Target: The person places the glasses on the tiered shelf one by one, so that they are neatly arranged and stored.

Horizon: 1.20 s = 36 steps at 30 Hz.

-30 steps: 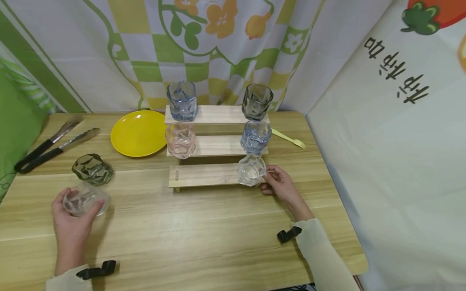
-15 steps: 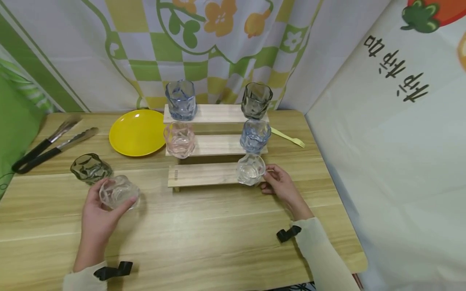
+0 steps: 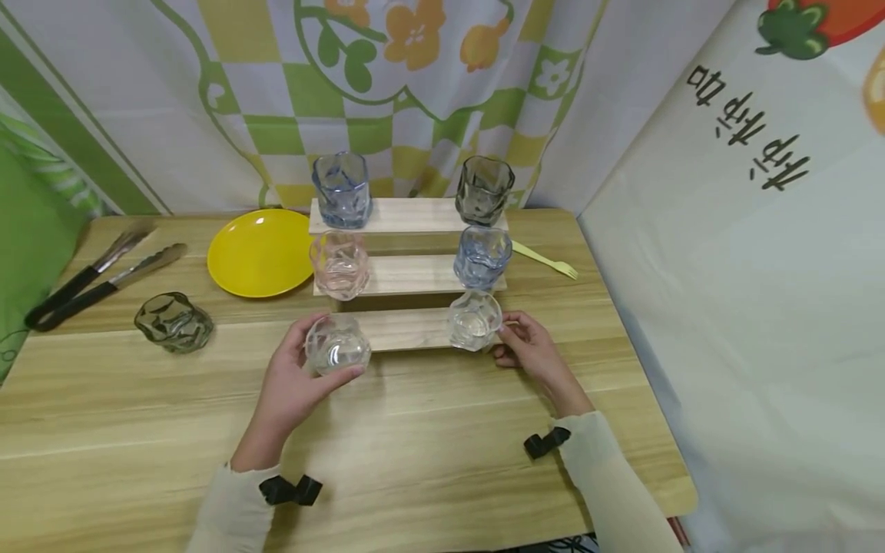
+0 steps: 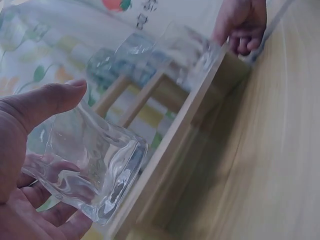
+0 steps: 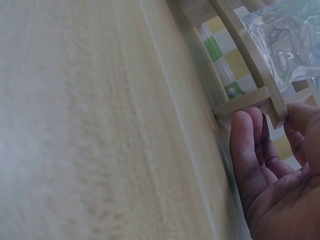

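A clear wavy glass (image 3: 337, 347) is held in my left hand (image 3: 289, 393), thumb on one side and fingers on the other. It is over the left end of the lowest step of a three-step wooden rack (image 3: 409, 330); in the left wrist view its base (image 4: 117, 187) is close to the board, contact unclear. My right hand (image 3: 538, 359) pinches the right end of that step; in the right wrist view the thumb is at the board's end (image 5: 272, 102) and fingers lie below. Beside it another clear glass (image 3: 474, 322) stands on the step.
Higher steps carry a pink glass (image 3: 340, 267), blue glasses (image 3: 482, 259) (image 3: 342, 193) and a grey glass (image 3: 484, 193). Leftward lie a dark green-grey glass (image 3: 174, 324), a yellow plate (image 3: 260, 253) and tongs (image 3: 97, 280). A pale yellow fork (image 3: 553, 263) lies right of the rack.
My left hand has carried the clear glass rightward from beside the dark glass to the lowest step's left end. The right hand has stayed at the rack's right end.
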Tool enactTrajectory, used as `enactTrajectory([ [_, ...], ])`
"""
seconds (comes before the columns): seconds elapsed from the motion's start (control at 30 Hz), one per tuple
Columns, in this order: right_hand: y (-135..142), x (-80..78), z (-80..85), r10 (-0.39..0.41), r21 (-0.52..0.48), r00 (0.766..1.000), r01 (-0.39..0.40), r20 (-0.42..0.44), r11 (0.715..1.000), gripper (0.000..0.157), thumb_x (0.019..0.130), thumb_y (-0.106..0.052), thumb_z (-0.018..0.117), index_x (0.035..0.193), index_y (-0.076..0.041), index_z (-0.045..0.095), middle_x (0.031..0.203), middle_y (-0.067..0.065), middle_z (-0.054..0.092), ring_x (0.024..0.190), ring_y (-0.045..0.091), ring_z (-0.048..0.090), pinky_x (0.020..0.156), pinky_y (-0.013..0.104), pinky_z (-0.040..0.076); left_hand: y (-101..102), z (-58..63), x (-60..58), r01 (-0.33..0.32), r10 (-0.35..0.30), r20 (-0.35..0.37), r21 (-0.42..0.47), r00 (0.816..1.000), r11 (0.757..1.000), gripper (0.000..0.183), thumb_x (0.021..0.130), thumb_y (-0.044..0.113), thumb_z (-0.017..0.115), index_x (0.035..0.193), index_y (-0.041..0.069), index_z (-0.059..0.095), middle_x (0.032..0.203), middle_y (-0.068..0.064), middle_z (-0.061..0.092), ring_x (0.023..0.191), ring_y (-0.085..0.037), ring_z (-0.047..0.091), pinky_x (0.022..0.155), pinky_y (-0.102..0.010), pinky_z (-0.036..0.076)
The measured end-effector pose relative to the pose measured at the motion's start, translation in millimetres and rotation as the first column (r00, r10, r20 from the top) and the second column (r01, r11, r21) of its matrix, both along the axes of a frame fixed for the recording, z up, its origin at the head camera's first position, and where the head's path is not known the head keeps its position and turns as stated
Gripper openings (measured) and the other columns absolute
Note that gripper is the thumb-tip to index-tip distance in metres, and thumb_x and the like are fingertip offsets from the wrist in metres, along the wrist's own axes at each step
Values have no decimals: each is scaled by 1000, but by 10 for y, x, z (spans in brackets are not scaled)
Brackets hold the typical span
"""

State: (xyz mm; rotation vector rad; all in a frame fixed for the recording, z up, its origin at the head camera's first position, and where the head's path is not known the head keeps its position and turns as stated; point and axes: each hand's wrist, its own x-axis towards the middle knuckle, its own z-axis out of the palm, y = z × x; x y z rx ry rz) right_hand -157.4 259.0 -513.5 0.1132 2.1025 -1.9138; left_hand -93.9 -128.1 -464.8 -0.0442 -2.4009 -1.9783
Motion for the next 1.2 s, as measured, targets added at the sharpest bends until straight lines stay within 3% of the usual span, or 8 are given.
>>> enactTrajectory([
  [0.2, 11, 5, -5, 4, -7, 1000, -4, -7, 1000, 27, 105, -16, 58, 127, -1, 55, 106, 12, 65, 78, 22, 66, 69, 38, 61, 329, -33, -199, 68, -66, -34, 55, 997, 996, 88, 70, 14, 96, 144, 15, 49, 141, -2, 53, 127, -26, 50, 107, -49, 40],
  [0.57, -3, -6, 0, -1, -25, 1000, 1, 8, 1000, 25, 106, -13, 57, 127, 0, 54, 103, 12, 65, 77, 22, 66, 68, 38, 61, 889, -114, -464, 41, -38, -92, 24, 995, 999, 90, 66, 22, 99, 141, 5, 52, 131, -9, 50, 121, -27, 48, 110, -42, 36],
  [0.93, 17, -16, -7, 1, -39, 1000, -2, -7, 999, 24, 106, -13, 57, 126, 0, 54, 103, 9, 65, 76, 21, 66, 67, 37, 61, 1095, -184, -458, -51, 42, -132, -65, 990, 997, 91, 72, 36, 94, 148, 16, 46, 129, -9, 35, 121, -28, 42, 109, -50, 36],
  [1.1, 5, -18, -10, 4, -30, 1000, -4, -7, 1000, 25, 106, -14, 57, 126, 1, 54, 104, 10, 66, 76, 22, 67, 67, 38, 61, 1057, -159, -437, -36, 22, -149, -92, 989, 995, 96, 72, 38, 94, 149, 20, 40, 131, -8, 33, 123, -25, 41, 109, -50, 36],
  [1.2, 0, -14, -25, -1, -34, 1000, 1, -3, 999, 24, 105, -14, 58, 125, -1, 55, 104, 10, 65, 76, 22, 66, 67, 37, 61, 972, -150, -401, -10, -15, -205, -118, 979, 993, 97, 73, 38, 94, 149, 17, 38, 135, -9, 33, 125, -28, 40, 108, -52, 38],
])
